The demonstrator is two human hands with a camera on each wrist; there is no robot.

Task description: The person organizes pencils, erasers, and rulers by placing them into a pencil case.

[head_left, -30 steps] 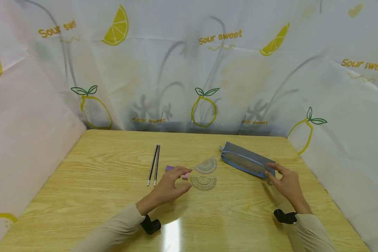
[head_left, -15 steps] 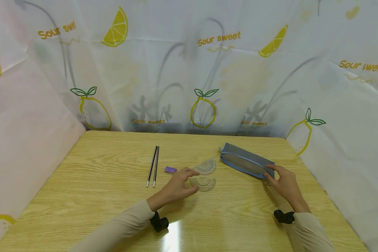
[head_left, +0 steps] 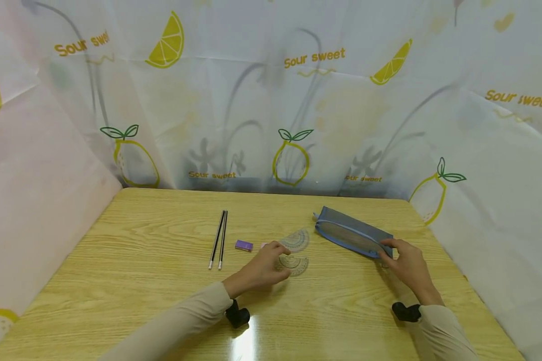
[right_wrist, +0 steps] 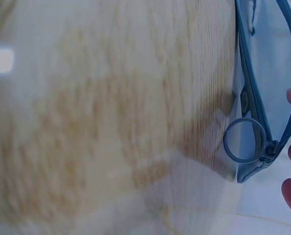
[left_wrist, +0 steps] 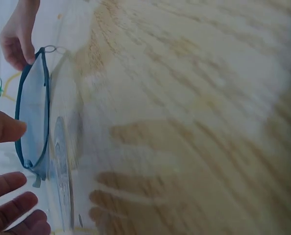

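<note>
My left hand (head_left: 264, 268), thumb and fingers spread apart and holding nothing, reaches over the near side of two clear protractors. The far protractor (head_left: 298, 239) shows most of its arc; the near protractor (head_left: 300, 266) is partly covered by the fingers. At the right, my right hand (head_left: 408, 263) pinches the right end of a blue mesh pencil case (head_left: 352, 233) between thumb and fingers. Its zipped mouth gapes in the left wrist view, and a ring pull (right_wrist: 226, 142) hangs at the held end in the right wrist view.
A purple eraser (head_left: 244, 245) lies left of the protractors. Behind my left hand a pink eraser (head_left: 264, 245) is mostly hidden. Two dark pencils (head_left: 216, 243) with white ends lie further left. A lemon-printed sheet (head_left: 235, 110) stands behind the table (head_left: 140, 260).
My left hand has moved right, from beside the erasers to over the protractors, uncovering the purple eraser. The right hand stays at the pencil case's end.
</note>
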